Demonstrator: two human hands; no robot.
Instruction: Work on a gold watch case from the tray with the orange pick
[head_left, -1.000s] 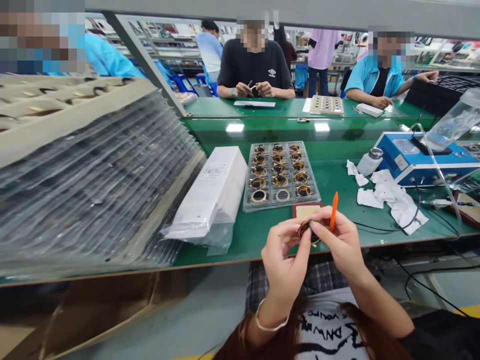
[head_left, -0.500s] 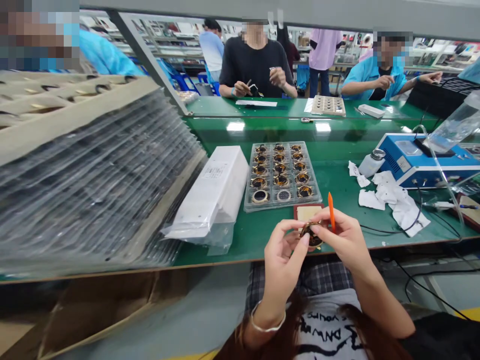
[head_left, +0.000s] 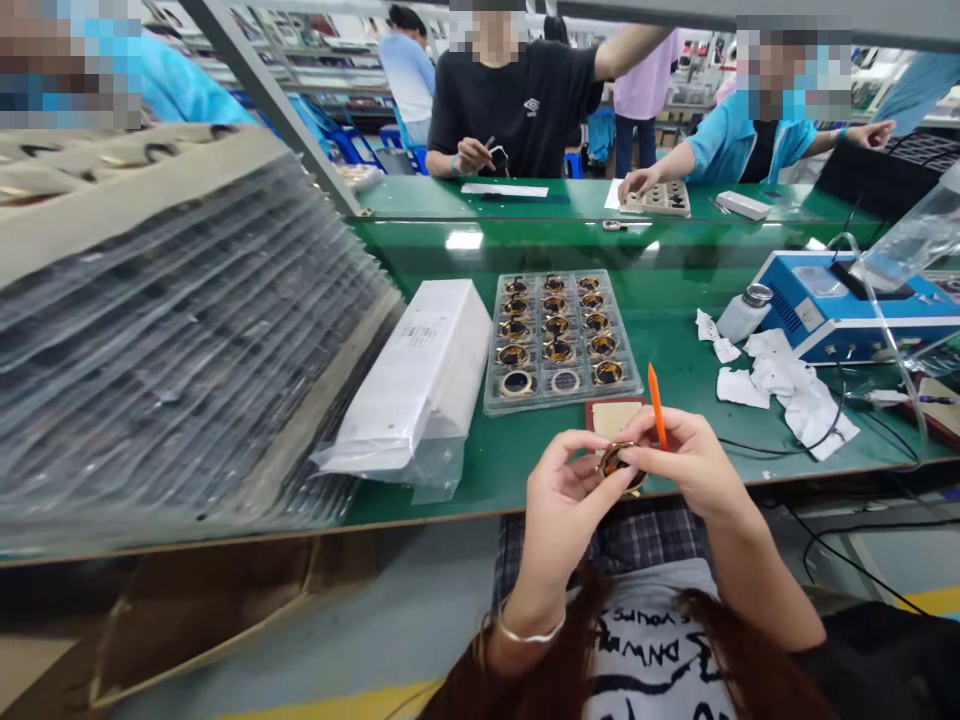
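Head view: fingertips of left hand (head_left: 564,497) and right hand (head_left: 690,463) pinched shut around a small round ring (head_left: 617,462), gold-rimmed with dark centre, held just above the table edge (head_left: 450,515). Orange stick (head_left: 657,405) upright in right fingers. Behind, tray (head_left: 561,399) of similar rings.

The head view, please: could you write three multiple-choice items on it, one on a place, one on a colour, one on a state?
1. Where is the white packet stack relative to the clear parts tray?
A left of it
B right of it
C on top of it

2. What colour is the stick in the right hand?
A blue
B orange
C white

3. How is the round part held?
A lying in the tray
B on the green table
C between both hands, left hand included

Answers: 1 A, the stack lies left. 2 B, plainly orange. 3 C, fingers of both pinch it.
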